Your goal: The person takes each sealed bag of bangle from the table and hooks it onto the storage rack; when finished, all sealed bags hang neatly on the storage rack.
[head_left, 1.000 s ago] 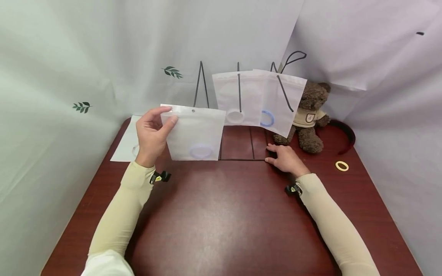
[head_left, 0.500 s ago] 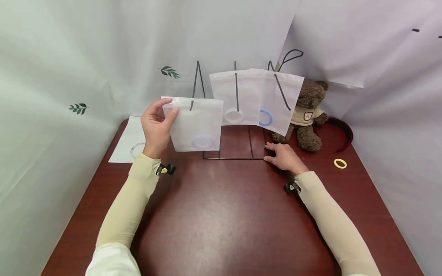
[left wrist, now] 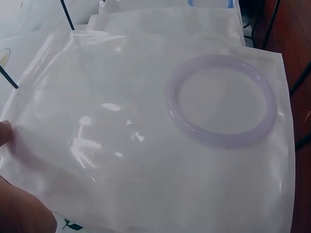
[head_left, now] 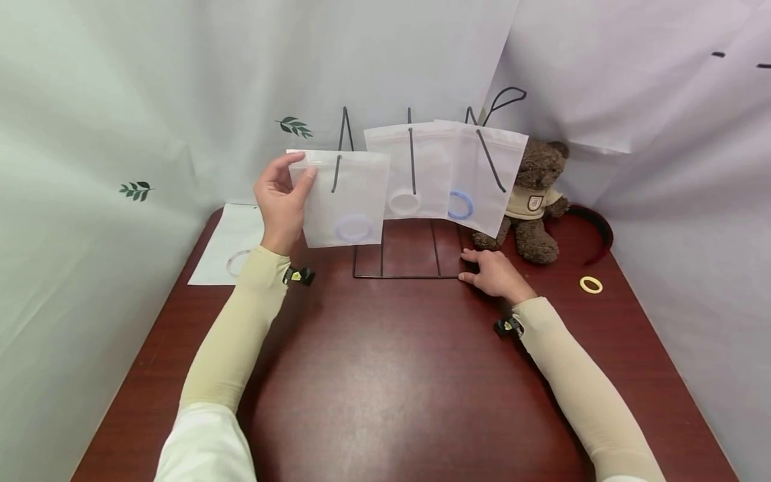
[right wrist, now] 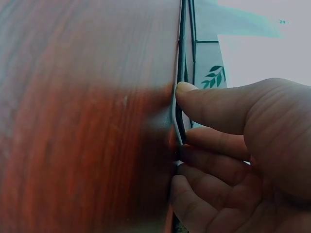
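Note:
My left hand (head_left: 284, 197) pinches the upper left corner of a white see-through zip bag (head_left: 325, 214) between thumb and fingers. A pale lavender bangle (left wrist: 174, 97) lies inside the bag's lower part. The bag's top hole is on the left hook (head_left: 336, 175) of a black wire rack (head_left: 415, 276). Two similar bags hang from the other hooks: the middle bag (head_left: 397, 161) has a whitish bangle in it, the right bag (head_left: 500, 161) a blue bangle (head_left: 472, 209). At the rack's front right base corner, my right hand (head_left: 496, 276) holds the wire with thumb and fingers.
Behind the rack's right side sits a brown teddy bear (head_left: 536, 244) in a cream shirt. A dark red headband (head_left: 605, 231) and a yellow ring (head_left: 593, 292) lie right of it. White paper (head_left: 219, 234) with a clear ring is at left. Pale cloth walls surround the table (head_left: 385, 375).
My left hand has moved up and away from me with the lavender bangle's bag. Its hole has passed from in front of the hook to farther back along it. The right hand stays put.

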Motion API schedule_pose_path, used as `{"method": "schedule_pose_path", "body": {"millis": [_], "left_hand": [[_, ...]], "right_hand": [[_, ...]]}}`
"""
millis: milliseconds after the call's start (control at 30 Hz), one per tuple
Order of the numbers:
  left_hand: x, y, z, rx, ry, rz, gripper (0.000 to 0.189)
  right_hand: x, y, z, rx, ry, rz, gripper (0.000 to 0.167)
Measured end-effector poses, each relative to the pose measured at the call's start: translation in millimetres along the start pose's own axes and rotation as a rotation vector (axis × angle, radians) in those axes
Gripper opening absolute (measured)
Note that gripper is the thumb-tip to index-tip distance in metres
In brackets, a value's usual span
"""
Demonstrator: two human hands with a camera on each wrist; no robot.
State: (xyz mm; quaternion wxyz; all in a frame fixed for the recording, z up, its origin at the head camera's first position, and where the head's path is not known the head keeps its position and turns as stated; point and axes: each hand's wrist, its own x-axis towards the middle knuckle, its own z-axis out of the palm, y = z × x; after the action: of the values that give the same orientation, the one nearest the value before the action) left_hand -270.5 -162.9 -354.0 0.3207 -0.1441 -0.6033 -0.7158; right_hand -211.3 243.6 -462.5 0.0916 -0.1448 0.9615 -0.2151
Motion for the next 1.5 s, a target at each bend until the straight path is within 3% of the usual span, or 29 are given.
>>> {"method": "schedule_pose_path", "body": {"millis": [367,667,1133,1267,1500], "left_hand": [[19.6,-17.9,12.3,-0.09,0.063,-0.04,0.025],[35.2,-28.3,14.2,-0.049,0.086,-0.052,0.025],[38.2,-30.3,13.1,-0.046,0.089,-0.046,0.024],[38.3,-30.4,7.1,-0.048,0.102,-0.055,0.022],[44.4,-31.5,-19.9,-0.068,0.137,-0.056,0.021]], "right_hand": [[0.3,1,-1,0.007,-0.012,0.004,0.061],[3.3,0,0,-0.006,-0.018,0.002,0.06],[2.3,-1,0,0.005,-0.028,0.01,0.06],[1.8,-1,0,0.009,-0.024,0.015,0.06],[0.8,1,0,0.007,-0.012,0.012,0.06]]}}
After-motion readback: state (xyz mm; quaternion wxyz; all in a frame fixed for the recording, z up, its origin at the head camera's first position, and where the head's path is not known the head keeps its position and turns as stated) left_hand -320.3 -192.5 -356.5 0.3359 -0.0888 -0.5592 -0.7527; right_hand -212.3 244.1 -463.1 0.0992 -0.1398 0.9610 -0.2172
